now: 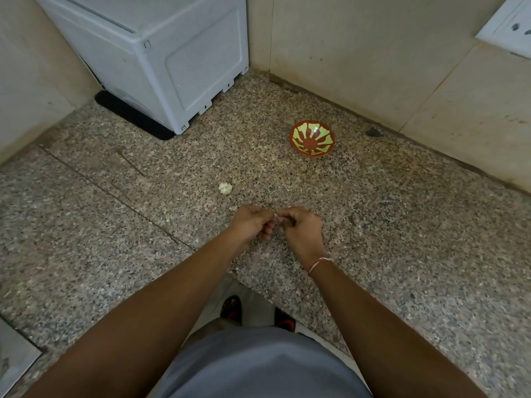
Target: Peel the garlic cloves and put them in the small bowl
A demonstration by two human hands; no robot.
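Item: speckled granite countertop (373, 225), bounded at the rear and right by beige tiled walls meeting in a corner.

Left hand (251, 224): held above the counter near its front edge, fingers curled, thumb and fingertips pinched on a small garlic clove (276, 217).

Right hand (301, 228): set just beside the left, fingers curled, fingertips pinched on the same clove from the other side. A red and white thread band (319, 264) was worn at the wrist. The clove was mostly hidden between the fingertips; whether it was peeled could not be told.

Garlic bulb (225, 188): whole, white, lying on the counter behind the left hand, apart from both hands.

Small bowl (312, 138): red-brown with a yellow-green radial pattern, standing upright toward the rear wall, well apart from the hands and the bulb. No cloves were seen inside.

White plastic appliance housing (161, 58): standing on a black mat (135, 117) at the rear left of the counter.

White wall socket plate (508, 24): fixed to the right wall, upper corner.
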